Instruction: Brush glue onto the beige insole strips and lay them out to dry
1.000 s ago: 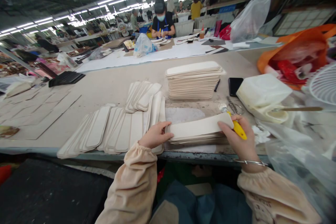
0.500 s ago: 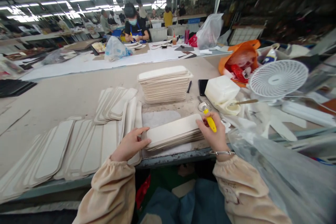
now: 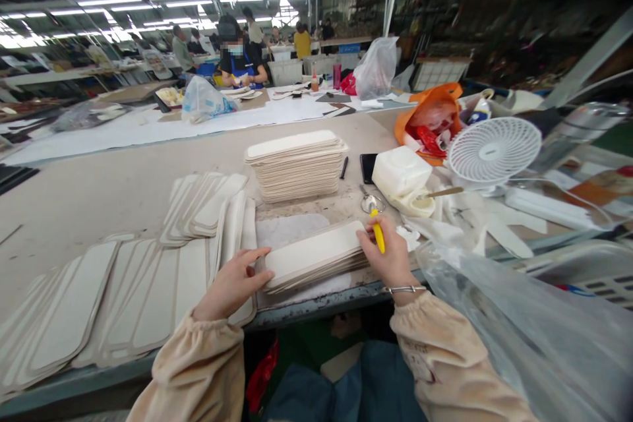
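A low stack of long cream strips with rounded ends (image 3: 311, 254) lies at the near table edge, on a pale sheet. My left hand (image 3: 236, 280) grips its left end, thumb on the near side and fingers behind. At the right end, the fingertips of my right hand (image 3: 390, 254) touch the corner of the top strip. A yellow-handled tool (image 3: 378, 236) lies across that hand's fingers, apparently held in them; its far end overlaps a metal ring on the table. Behind stands a taller, neat stack of similar strips (image 3: 297, 171).
Fanned strips (image 3: 163, 297) cover the table at left. To the right are a black phone (image 3: 368, 168), a white plastic container (image 3: 403, 170), a white fan (image 3: 494, 150), an orange bag (image 3: 430, 120) and clear plastic sheeting (image 3: 494, 297). A co-worker (image 3: 241, 62) sits across the table.
The view has turned slightly to the right, so everything appears shifted left and a little lower. Both hands keep their places on the low stack.
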### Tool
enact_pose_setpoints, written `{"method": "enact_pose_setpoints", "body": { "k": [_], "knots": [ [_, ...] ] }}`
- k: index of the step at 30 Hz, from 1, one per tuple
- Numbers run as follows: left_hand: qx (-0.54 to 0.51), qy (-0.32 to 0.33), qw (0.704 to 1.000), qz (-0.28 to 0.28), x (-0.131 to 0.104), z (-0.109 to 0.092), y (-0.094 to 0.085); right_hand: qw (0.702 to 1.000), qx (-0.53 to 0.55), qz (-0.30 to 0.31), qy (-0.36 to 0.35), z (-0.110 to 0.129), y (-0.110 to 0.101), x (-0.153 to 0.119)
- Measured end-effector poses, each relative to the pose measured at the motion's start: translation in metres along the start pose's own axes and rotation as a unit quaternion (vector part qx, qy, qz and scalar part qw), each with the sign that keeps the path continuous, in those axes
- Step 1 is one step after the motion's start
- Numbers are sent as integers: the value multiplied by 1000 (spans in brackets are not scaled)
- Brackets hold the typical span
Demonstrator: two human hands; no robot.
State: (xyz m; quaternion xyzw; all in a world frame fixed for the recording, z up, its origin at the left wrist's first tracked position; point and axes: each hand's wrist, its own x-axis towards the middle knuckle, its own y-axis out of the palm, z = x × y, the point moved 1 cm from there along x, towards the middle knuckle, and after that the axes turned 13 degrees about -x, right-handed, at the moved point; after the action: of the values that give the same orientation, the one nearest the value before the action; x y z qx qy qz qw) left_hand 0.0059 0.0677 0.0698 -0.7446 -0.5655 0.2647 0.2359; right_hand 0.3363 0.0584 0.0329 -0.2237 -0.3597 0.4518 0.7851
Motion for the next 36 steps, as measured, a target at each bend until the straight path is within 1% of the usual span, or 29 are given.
{"method": "enact_pose_setpoints", "body": {
  "k": [4,7,9,11,13,15,17,20,21,23,27,30,32,34,36],
  "knots": [
    [1,2,1000,2,0,-1,0,1000,7,-5,-2,0,1,0],
    [1,2,1000,-2,-1,-3,0,1000,-24,-4,-13,-1,0,1],
    [-2,2,1000,-7,-1,-3,0,996,-64,-22,-56,0,-1,2],
    [-5,6,1000,-12,0,-3,0,987,-97,-41,-124,6,-3,0],
    [-3,9,1000,-14,1,-2,0,976,-95,-37,-195,15,-3,-4],
    [1,8,1000,-13,1,-1,1,965,-68,-3,-252,27,0,-12],
    [0,4,1000,-13,2,0,1,951,-47,53,-300,39,4,-20],
    [-7,0,1000,-16,1,0,1,932,-51,117,-339,48,10,-29],
    [-9,-1,1000,-14,1,0,1,931,-56,123,-339,47,11,-29],
    [-16,-3,1000,-7,1,-2,1,938,-63,114,-321,40,11,-27],
    [-17,7,1000,3,1,-9,2,966,-81,68,-237,14,9,-15],
    [4,28,1000,-12,1,-16,3,987,-62,49,-137,-4,8,-8],
    [22,43,998,-32,1,-19,3,995,-30,47,-79,-11,8,-6],
    [30,58,997,-49,0,-20,4,997,1,46,-55,-14,8,-6],
    [27,67,995,-62,0,-21,4,997,30,40,-56,-14,6,-7]
  ]
}}
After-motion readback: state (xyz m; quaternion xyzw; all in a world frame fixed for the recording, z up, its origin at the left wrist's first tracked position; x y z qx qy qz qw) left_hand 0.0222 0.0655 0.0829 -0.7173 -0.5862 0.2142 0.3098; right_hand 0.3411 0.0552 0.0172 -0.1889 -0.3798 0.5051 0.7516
